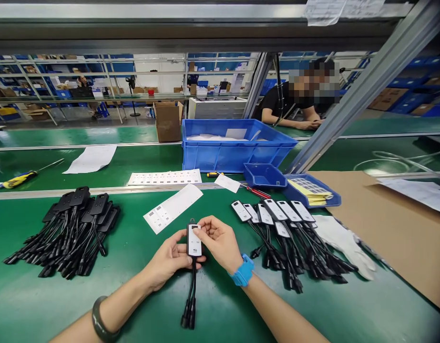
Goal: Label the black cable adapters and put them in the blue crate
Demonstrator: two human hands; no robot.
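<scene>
My left hand (pixel 168 261) grips a small black module (pixel 194 243) with a white label on its face; two black cables hang from it down to the green mat. My right hand (pixel 219 240), with a blue watch on the wrist, presses its fingertips on the top of that label. A strip of white label sheet (pixel 172 207) lies just beyond my hands. A heap of unlabelled black modules (pixel 75 224) is on the left. A row of labelled modules (pixel 273 214) with cables fans out on the right.
A big blue bin (pixel 234 145), a small blue tray (pixel 264 175) and a tray with yellow sheets (pixel 312 190) stand behind. A white glove (pixel 344 243) and brown cardboard (pixel 391 224) lie right. A screwdriver (pixel 21 178) lies far left. Another person leans on the far bench.
</scene>
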